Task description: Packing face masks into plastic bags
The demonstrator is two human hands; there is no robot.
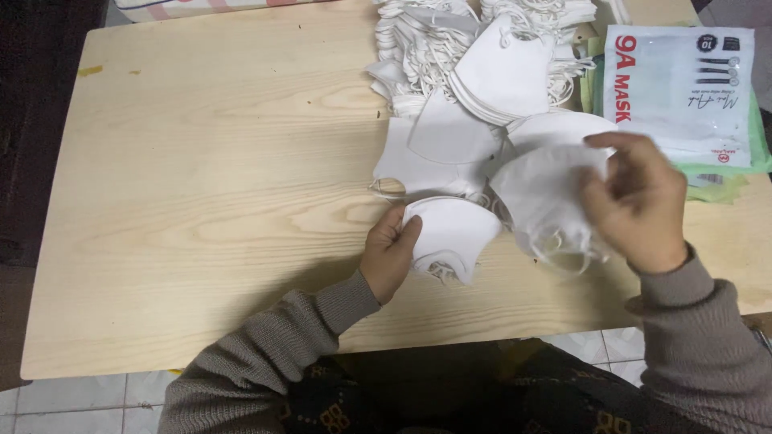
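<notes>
My left hand (388,253) grips a small stack of folded white face masks (450,235) at its left edge, resting on the pale wooden table (209,201). My right hand (639,201) is raised slightly and holds another white mask (543,197) with its ear loops hanging below. Just beyond both hands lie more loose white masks (438,145), spread flat. A large heap of white masks (482,56) with tangled ear loops sits at the far edge of the table.
Flat printed plastic packets (683,88) lie stacked at the right on green ones (720,185). A striped box (185,8) sits beyond the table's far edge. The table's left half shows bare wood. Tiled floor (72,398) appears below the near edge.
</notes>
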